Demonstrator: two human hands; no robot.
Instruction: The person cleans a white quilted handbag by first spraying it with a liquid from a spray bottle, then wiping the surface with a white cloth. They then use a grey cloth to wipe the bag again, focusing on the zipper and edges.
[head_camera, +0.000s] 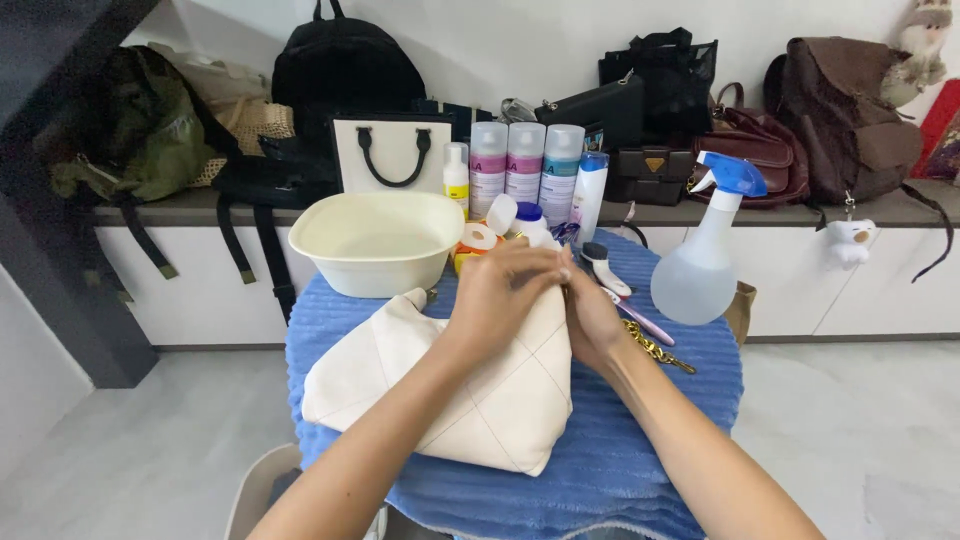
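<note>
At the far left of the shelf a slumped olive-green bag (140, 130) and a black backpack (345, 70) lean against the wall, soft and creased. On the round table, over its ribbed blue cloth (620, 460), stands a smooth cream plastic basin (375, 240), oval and shallow, apparently with a little water in it, though the glare makes that hard to confirm.

In front of the basin lies the cream quilted handbag (470, 390), its padded surface crossed by stitched diamond lines. The left hand (500, 295) is clamped on the bag's upper right corner, fingers curled over the edge, and the right hand (590, 315) pinches the same corner from the other side, so both hands meet there. The step in hand looks like working at the bag's top edge, perhaps its closure or strap fitting. The next move would call for a steady hold with one hand while the other frees or opens that corner.

Just right of the hands a gold chain (655, 350) trails on the cloth beside a pink-handled brush (640, 320). Behind stand three tall cylindrical bottles (525, 165), and further right a translucent spray bottle (700, 260) with a blue trigger head.
</note>
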